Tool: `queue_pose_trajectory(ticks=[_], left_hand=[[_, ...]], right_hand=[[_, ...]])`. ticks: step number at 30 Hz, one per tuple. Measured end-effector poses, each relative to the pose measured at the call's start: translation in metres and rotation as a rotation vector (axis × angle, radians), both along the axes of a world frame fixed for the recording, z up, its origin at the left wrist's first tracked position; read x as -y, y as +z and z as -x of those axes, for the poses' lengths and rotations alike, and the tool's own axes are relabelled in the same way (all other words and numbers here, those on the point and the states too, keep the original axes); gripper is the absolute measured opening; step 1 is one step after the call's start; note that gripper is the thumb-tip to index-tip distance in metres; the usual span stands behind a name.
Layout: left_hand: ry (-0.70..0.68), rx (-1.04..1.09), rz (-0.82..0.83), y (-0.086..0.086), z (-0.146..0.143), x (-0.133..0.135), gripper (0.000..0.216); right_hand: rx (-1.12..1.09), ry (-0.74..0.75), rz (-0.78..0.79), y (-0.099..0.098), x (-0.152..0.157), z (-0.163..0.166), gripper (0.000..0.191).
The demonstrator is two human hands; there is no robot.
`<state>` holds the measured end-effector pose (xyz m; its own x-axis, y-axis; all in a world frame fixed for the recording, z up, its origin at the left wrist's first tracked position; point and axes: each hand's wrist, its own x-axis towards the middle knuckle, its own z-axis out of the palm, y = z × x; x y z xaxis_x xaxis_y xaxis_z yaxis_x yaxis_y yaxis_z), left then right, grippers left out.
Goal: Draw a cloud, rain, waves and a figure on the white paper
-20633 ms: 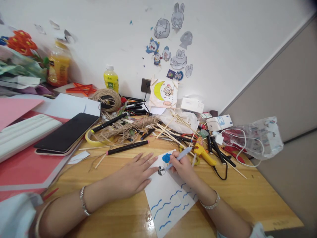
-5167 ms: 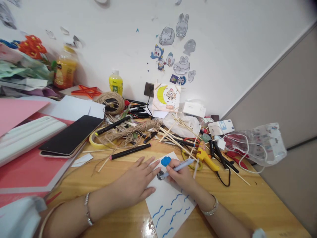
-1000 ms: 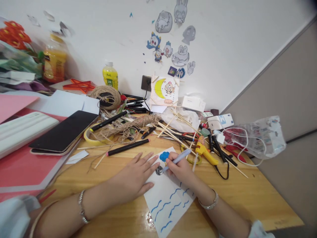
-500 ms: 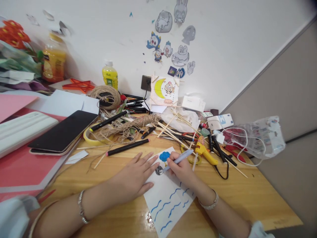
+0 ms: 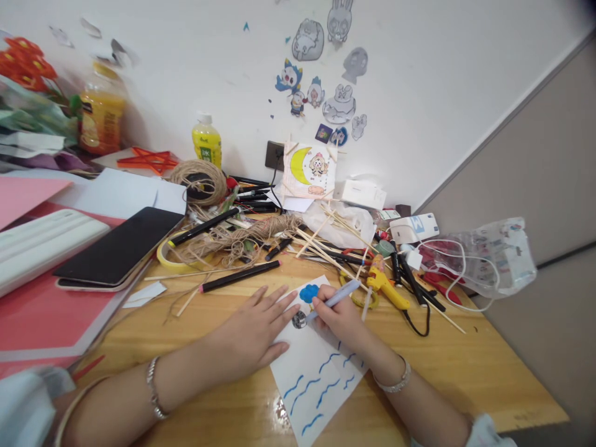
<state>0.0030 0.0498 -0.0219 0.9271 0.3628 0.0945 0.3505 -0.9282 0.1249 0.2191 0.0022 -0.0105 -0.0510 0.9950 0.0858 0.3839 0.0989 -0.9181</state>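
Note:
A sheet of white paper (image 5: 302, 366) lies aslant on the wooden table, with blue wavy lines, a blue cloud shape (image 5: 308, 293) and a dark round drawing (image 5: 299, 320) on it. My left hand (image 5: 254, 332) rests flat with fingers spread, its fingertips on the sheet's left edge. Closed in a writing grip, my right hand (image 5: 339, 320) holds a light lavender pen (image 5: 342, 292). The pen's tip is at the right side of the round drawing. My right hand covers part of the sheet's upper right.
Behind the sheet lie wooden sticks (image 5: 321, 248), twine (image 5: 242, 239), a black marker (image 5: 239, 277) and a yellow glue gun (image 5: 387, 285). At left are a black phone-like slab (image 5: 123, 245) and a white case (image 5: 51, 245). Bottles (image 5: 206, 141) stand by the wall.
The pen's back end has shifted slightly left and down, while its tip stays by the round drawing. My left hand has not visibly moved.

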Motion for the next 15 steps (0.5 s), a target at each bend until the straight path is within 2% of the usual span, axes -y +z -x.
queue_pose_trajectory(ticks=[15], left_hand=[[0.012,-0.079,0.018,0.0090,-0.0024,0.0019,0.056]], right_hand=[[0.010,-0.011,-0.010,0.0019,0.0001,0.0001,0.033]])
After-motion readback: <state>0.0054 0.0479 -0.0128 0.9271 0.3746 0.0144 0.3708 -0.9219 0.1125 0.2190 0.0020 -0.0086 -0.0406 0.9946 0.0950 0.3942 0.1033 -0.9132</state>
